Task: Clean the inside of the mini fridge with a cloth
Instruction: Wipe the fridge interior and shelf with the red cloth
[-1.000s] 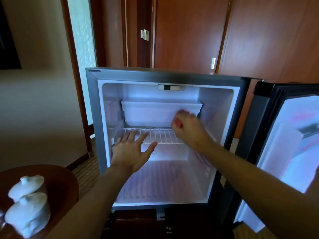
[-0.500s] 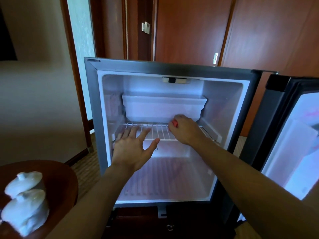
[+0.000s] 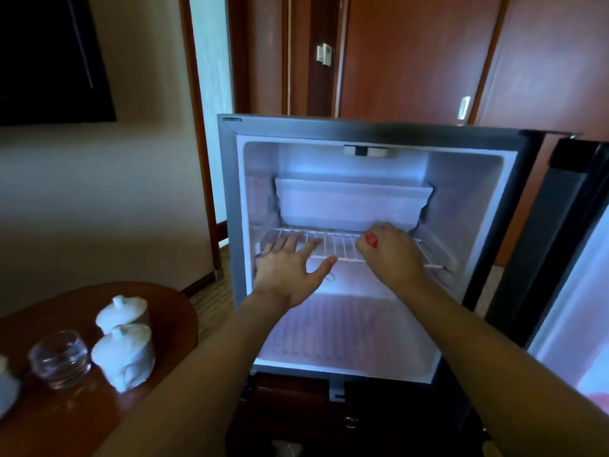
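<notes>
The mini fridge point(image 3: 372, 133) stands open directly ahead of the person, its wire shelf point(image 3: 339, 245) running left to right across the cavity below the white tray point(image 3: 352, 202). The left hand point(image 3: 290, 272) lies flat with fingers spread on the shelf's left front edge, holding nothing; the right hand point(image 3: 392, 255) is curled on a small red item point(image 3: 371, 239) above the shelf's right half, nearer the tray. No cloth can be identified, unless the red item is one.
</notes>
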